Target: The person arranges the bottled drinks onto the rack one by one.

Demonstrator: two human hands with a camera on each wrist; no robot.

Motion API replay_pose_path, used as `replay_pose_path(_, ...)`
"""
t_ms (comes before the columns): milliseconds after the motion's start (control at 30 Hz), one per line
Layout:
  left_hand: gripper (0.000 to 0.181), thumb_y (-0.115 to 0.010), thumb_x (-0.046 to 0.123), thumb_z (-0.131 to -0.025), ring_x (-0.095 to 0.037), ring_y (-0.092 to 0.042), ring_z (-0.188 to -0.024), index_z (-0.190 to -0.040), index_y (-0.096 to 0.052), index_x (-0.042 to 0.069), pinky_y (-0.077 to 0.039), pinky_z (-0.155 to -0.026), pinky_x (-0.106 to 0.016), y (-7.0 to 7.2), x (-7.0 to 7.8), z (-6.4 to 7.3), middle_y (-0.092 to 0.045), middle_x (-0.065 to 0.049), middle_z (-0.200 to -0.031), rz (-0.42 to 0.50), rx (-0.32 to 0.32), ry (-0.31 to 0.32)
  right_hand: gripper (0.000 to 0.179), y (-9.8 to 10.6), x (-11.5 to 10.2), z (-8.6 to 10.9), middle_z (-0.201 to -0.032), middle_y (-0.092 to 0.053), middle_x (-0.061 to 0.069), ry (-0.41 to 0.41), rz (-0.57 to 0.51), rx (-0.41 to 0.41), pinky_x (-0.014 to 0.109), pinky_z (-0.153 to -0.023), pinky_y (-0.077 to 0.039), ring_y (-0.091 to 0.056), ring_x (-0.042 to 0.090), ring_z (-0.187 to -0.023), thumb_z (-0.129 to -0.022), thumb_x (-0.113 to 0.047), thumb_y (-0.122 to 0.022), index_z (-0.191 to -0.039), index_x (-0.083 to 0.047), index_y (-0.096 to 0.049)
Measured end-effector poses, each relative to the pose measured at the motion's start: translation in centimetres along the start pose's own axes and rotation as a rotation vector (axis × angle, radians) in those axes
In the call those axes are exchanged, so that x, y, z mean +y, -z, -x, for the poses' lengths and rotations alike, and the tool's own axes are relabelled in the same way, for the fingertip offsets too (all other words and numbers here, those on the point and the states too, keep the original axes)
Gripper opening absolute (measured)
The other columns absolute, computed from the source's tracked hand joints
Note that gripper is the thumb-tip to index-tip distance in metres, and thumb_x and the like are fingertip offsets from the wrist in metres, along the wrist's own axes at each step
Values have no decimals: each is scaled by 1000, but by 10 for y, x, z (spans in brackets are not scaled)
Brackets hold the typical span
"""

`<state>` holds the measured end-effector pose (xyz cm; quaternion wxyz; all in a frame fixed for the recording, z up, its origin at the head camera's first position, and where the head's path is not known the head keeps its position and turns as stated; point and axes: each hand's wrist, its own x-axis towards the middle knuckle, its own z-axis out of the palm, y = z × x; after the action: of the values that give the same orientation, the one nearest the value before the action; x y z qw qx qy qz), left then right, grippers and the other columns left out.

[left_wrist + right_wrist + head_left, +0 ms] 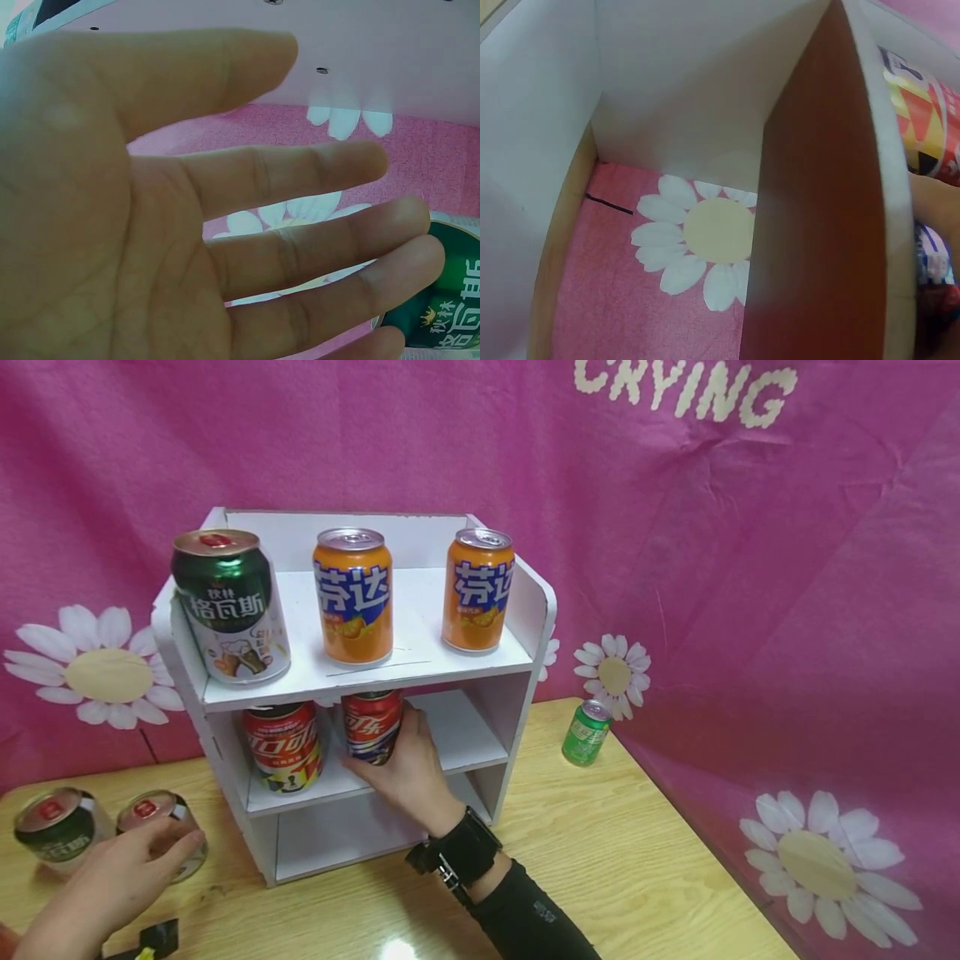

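Observation:
My right hand grips a red and dark blue cola can on the middle shelf of a white shelf unit. Thumb and fingers lie around its lower sides. Left of it stands another red can with yellow at its base. On the table at the left, my left hand is beside a kvass can, overlapping it in the head view. The left wrist view shows the left fingers spread and the palm empty, with a green kvass can beyond the fingertips.
The top shelf bears a green and white kvass can and two orange soda cans. A second kvass can stands at the table's far left. A small green can stands right of the unit. Pink cloth hangs behind.

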<state>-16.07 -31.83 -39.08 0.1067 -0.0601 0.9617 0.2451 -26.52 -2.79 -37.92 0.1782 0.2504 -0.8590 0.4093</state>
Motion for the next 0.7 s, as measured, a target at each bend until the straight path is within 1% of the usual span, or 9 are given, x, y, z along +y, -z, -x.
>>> replay_pose_path(133, 76, -38, 62, -94, -47, -57, -95, -119, -55, -8, -48, -71, -55, 1, 0, 0, -61, -30, -105, 0, -11, 4, 91, 4, 0, -2, -123, -46, 14, -51, -57, -59, 33, -95, -44, -53, 21, -108, -72, -28, -84, -138, -1, -28)
replay_pose_path(233, 75, -38, 61, -94, -46, -57, -95, -119, -55, -8, -48, -71, -55, 1, 1, 1, -61, -30, -105, -1, -16, 10, 93, 3, 0, -2, -124, -47, 13, -63, -70, -62, 34, -95, -44, -53, 20, -108, -70, -28, -85, -139, -2, -27)
replay_pose_path(300, 74, -39, 60, -94, -47, -57, -95, -119, -56, -8, -48, -71, -56, 1, 2, 2, -60, -31, -106, 1, -20, 15, 96, 1, 0, -1, -124, -46, 11, -49, -50, -45, 33, -95, -44, -52, 19, -108, -69, -32, -85, -140, -3, -26)
replay_pose_path(400, 73, -40, 60, -94, -48, -55, -97, -119, -55, -7, -47, -72, -56, 1, 3, 2, -59, -31, -108, 5, -31, 32, 99, -2, 0, 0, -121, -44, 12, -8, 11, -1, 32, -92, -45, -50, 19, -105, -68, -36, -86, -140, -2, -26)
replay_pose_path(467, 74, -40, 60, -94, -49, -55, -98, -120, -55, -8, -47, -73, -56, 1, 4, 2, -58, -32, -109, 8, -36, 36, 100, -4, 1, 1, -118, -45, 13, 14, 62, 27, 32, -89, -46, -49, 20, -103, -67, -37, -86, -139, -1, -27)
replay_pose_path(533, 75, -39, 61, -94, -49, -54, -99, -121, -54, -8, -47, -73, -56, 1, 5, 2, -54, -35, -115, 8, -39, 36, 99, -3, 1, 1, -116, -45, 14, 29, 77, 37, 33, -88, -47, -48, 21, -102, -67, -35, -86, -138, 1, -27)
replay_pose_path(633, 75, -39, 61, -94, -49, -55, -100, -121, -55, -7, -47, -74, -57, 2, 4, 2, -50, -38, -120, 5, -28, 24, 98, -1, 2, 0, -118, -46, 15, 9, 40, 8, 33, -90, -47, -50, 22, -104, -68, -32, -86, -139, 1, -27)
replay_pose_path(700, 74, -40, 61, -94, -48, -55, -99, -120, -56, -6, -47, -74, -57, 2, 3, 2, -49, -38, -120, -2, -20, 15, 97, 1, 2, -2, -121, -45, 15, -17, -1, -29, 33, -93, -45, -51, 22, -107, -69, -29, -86, -140, 0, -26)
